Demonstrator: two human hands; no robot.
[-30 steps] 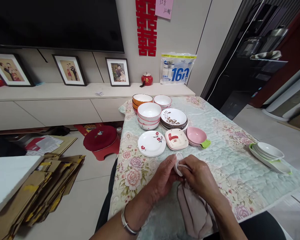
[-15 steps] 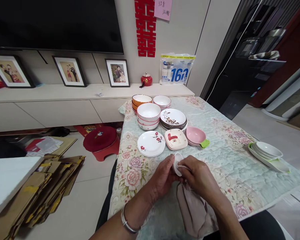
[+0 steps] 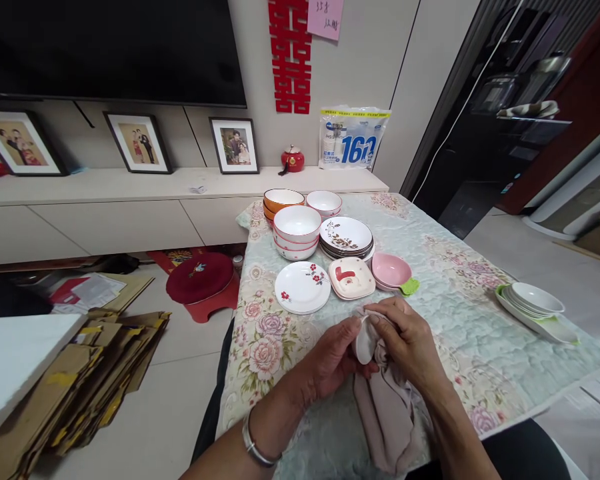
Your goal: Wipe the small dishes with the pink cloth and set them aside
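Between my two hands is a small white piece of tableware [image 3: 364, 343], possibly a spoon; its full shape is hidden. My left hand [image 3: 331, 360], a silver bangle at its wrist, grips it from the left. With fingers bent, my right hand [image 3: 407, 337] presses a greyish-pink cloth [image 3: 387, 417] against its upper edge. The rest of the cloth hangs down over the near table edge. Just beyond my hands lie flowered white plates [image 3: 303, 287], a square cream dish [image 3: 351, 277] and a pink bowl [image 3: 391, 269].
Stacked bowls [image 3: 297, 223] and brown-patterned plates [image 3: 347, 236] stand farther back on the flowered tablecloth [image 3: 265, 357]. Small white dishes [image 3: 537, 299] sit at the right. A red stool [image 3: 200, 277] and flattened cardboard [image 3: 105, 373] are left of the table.
The cloth has come up over the top edge of the white piece, which has tilted and shifted slightly down and right. My right hand has risen a little and turned.
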